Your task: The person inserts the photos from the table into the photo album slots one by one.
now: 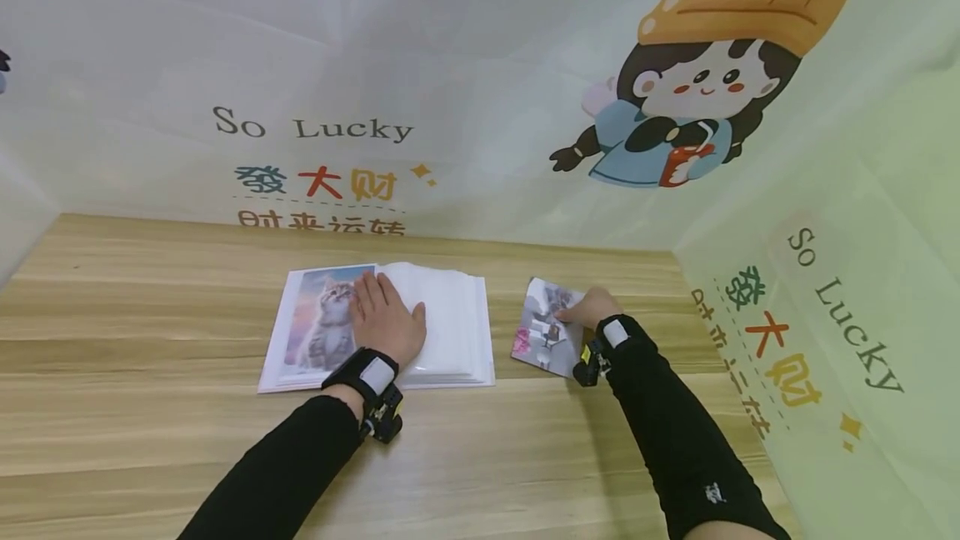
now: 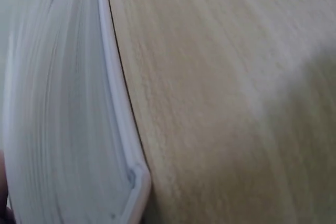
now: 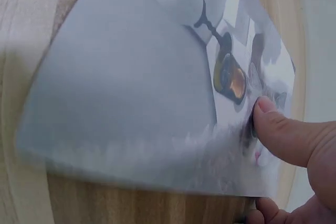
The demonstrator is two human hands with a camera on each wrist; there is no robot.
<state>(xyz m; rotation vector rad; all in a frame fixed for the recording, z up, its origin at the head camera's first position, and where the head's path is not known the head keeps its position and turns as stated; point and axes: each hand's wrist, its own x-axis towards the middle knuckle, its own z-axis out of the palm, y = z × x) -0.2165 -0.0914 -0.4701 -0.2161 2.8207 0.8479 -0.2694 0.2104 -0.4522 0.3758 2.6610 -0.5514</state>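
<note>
An open photo album [image 1: 442, 323] lies on the wooden table. Its left page carries a picture of a fluffy kitten [image 1: 326, 332] on a pink and blue background; white sleeve pages are stacked on the right. My left hand [image 1: 390, 319] rests on the album across its middle, fingers straight and covering part of the kitten picture. In the left wrist view the page edges [image 2: 63, 103] run along the table. My right hand [image 1: 596, 307] pinches a greyish photo [image 3: 131, 77] by its right edge, thumb on top and fingers underneath. A pink patch shows on this photo.
The pale wooden table [image 1: 150, 315] meets a white printed cloth backdrop [image 1: 487, 148] close behind the album. Another printed cloth side [image 1: 832, 315] stands to the right of my right arm. Black sleeves and wrist straps cover both forearms.
</note>
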